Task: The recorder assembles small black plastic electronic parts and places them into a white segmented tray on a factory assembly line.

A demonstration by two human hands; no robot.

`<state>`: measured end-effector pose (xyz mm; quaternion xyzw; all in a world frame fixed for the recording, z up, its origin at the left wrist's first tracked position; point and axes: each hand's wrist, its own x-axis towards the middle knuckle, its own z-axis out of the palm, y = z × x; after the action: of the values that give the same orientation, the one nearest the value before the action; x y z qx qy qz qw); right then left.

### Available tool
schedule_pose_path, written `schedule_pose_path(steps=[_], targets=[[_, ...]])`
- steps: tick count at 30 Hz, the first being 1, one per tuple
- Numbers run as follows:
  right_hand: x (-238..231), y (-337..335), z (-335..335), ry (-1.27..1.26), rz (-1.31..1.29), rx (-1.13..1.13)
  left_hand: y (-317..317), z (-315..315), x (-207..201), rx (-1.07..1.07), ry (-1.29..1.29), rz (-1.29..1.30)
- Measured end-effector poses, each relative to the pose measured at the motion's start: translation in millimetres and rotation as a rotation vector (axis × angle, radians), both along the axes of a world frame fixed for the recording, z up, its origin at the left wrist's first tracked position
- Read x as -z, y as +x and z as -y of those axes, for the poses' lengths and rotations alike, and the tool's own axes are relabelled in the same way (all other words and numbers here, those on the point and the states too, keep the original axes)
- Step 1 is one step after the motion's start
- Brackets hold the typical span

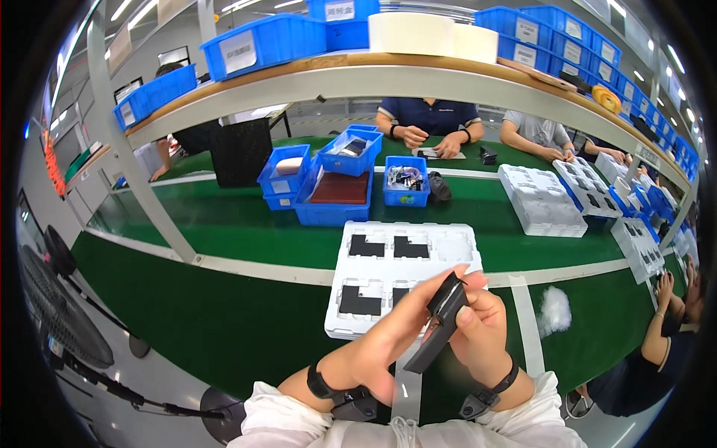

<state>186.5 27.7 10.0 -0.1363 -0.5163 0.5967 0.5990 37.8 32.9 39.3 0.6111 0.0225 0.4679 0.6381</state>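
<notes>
In front of me, over the near edge of a white moulded tray point(347, 270), a black rectangular device-like part point(439, 332) is held tilted, its narrow side toward me. My left hand point(388, 328) reaches along its left side, with the fingers stretched up to its top end and partly hidden behind it. My right hand point(482, 332) grips the right side, the thumb pressed on the black face. A thin layered edge with a small copper-coloured spot shows along the part. Several black L-shaped pieces point(361, 302) lie in the tray's recesses; my hands hide the tray's near right corner.
Blue bins point(332, 213) stand beyond the tray, one with small parts point(405, 181). White trays are stacked point(541, 201) at the right, near a crumpled clear plastic bag point(554, 310). A shelf point(358, 78) crosses overhead. Co-workers sit opposite and at right; a fan point(56, 299) stands left.
</notes>
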Motion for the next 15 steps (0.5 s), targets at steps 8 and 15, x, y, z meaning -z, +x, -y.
schedule_pose_path(steps=[8, 15], targets=[[-27, 21, -14, 0.720, 0.610, 0.804, -13, 4, -22, -0.480, 0.468, -0.496], [-45, 25, -2, 0.879, 0.690, 0.873, -10, 3, -22, -0.490, 0.723, -0.703]])
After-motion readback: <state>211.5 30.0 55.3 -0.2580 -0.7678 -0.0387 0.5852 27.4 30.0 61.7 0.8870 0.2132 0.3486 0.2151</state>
